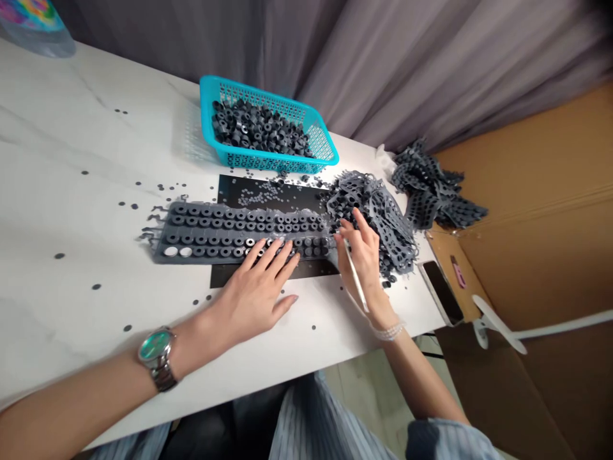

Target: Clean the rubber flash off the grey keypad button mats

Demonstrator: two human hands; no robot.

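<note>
From here, the long dark grey rubbery sheet (215,232) lies across the white marbled tabletop (96,211), its rows of round raised rings running lengthwise. Its left end is ragged with thin curled tabs, and the widest open room stretches left of it, broken only by scattered small dark discs (96,287). A bare strip also lies between the sheet and the tabletop's near edge. A flat black mat (223,276) shows from under it on the far and near sides.

The left hand (261,291) is spread palm down, fingers extended over the near rows, holding nothing. The right hand (361,255), at the sheet's right end, is partly curled around a slim white tool (355,275); where its tip touches, I cannot tell.

Beyond the sheet, a turquoise openwork plastic basket (208,115) full of short dark cylinders stands in the way, with a pleated grey curtain (306,45) behind. To its right, a tangled heap of perforated grey strips (387,223) crowds that end; farther right come a second crumpled heap (431,185), a dark-screened phone (440,291) and plain brown cardboard (527,166). Two smooth white discs (178,252) sit on its near left corner.
</note>
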